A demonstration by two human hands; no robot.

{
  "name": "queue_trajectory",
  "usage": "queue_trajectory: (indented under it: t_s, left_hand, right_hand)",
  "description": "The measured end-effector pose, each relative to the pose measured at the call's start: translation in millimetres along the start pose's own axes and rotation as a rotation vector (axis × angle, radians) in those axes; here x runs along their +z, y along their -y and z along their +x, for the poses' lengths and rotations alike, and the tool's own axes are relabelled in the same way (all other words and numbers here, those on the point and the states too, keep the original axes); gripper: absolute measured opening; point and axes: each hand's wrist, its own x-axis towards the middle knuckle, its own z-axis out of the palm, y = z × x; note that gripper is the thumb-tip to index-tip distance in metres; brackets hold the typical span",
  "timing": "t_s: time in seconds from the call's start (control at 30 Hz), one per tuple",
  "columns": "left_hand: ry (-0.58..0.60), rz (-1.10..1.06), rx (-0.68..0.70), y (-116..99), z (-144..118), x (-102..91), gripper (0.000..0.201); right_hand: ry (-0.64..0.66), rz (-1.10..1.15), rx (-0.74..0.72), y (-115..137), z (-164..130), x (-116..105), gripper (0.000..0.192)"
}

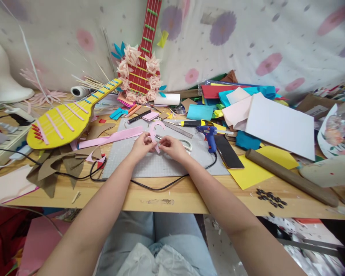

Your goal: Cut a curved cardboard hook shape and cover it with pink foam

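- Both hands meet over the grey gridded cutting mat (166, 163), and the curved strip of pale pink foam sheet (156, 132) sits right between them, its arched end rising just beyond the fingertips.
- The left hand (142, 145) has fingers and thumb pinched shut on the near end of that pink strip; the right hand (172, 146) pinches it from the other side, fingertips of the two hands nearly touching.
- The strip looks thin, matte and flexible, bent into a hook shape with a narrow tail hanging down between the hands.
- Just beyond the right hand lie scissors with pale handles (186, 143), partly hidden by the knuckles.
- A long flat band of pink foam (112, 137) lies across the mat's left edge.
- To the right stands a blue hot-glue gun (209, 135), its black cord (161, 186) looping along the wooden table edge.
- A dark phone (229, 152) rests on a yellow paper sheet (253, 170) beside it.
- At left lies a yellow cardboard guitar with pink strips for strings (63, 122); a red one trimmed with pink paper flowers (142, 67) leans on the wall.
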Motion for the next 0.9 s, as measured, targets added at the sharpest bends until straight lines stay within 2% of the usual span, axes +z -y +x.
queue_trajectory:
  t_s: [0.1,0.17,0.27,0.33,0.4,0.47,0.57,0.67,0.77,0.9]
  left_hand:
    - [-0.032,-0.016,0.012,-1.2,0.0,-0.4,0.034]
    - [-0.086,-0.056,0.021,-3.5,-0.5,-1.1,0.042]
    - [-0.148,-0.088,0.045,-7.0,-1.2,-2.0,0.056]
    - [-0.167,-0.084,0.052,-8.2,-1.2,-2.0,0.049]
    - [-0.165,-0.078,0.041,-8.3,-0.9,-1.6,0.035]
    - [-0.141,-0.082,0.041,-7.4,-0.7,-1.1,0.031]
    - [-0.094,-0.099,0.053,-4.3,-0.3,-1.3,0.045]
    - [-0.105,-0.033,0.065,0.7,1.2,-2.8,0.056]
    - [-0.147,0.035,0.092,5.2,3.3,-4.7,0.055]
    - [-0.116,0.011,0.071,6.4,4.0,-5.9,0.048]
  right_hand:
    - [-0.038,-0.050,0.006,0.9,-2.7,-25.4,0.014]
    - [-0.035,-0.233,0.072,2.4,-9.7,-55.0,0.017]
    - [0.003,-0.640,0.291,1.7,-26.0,-105.5,0.027]
    - [0.089,-0.776,0.456,-3.0,-36.3,-132.2,0.037]
    - [0.016,-0.884,0.557,-11.3,-42.1,-147.5,0.044]
    - [-0.093,-0.931,0.573,-21.4,-41.7,-151.4,0.048]
    - [-0.199,-0.913,0.498,-35.5,-31.8,-144.1,0.052]
    - [-0.260,-0.845,0.469,-44.9,-20.6,-133.2,0.053]
    - [-0.337,-0.746,0.491,-50.0,-16.5,-126.2,0.051]
    - [-0.410,-0.577,0.499,-52.7,-19.8,-123.9,0.047]
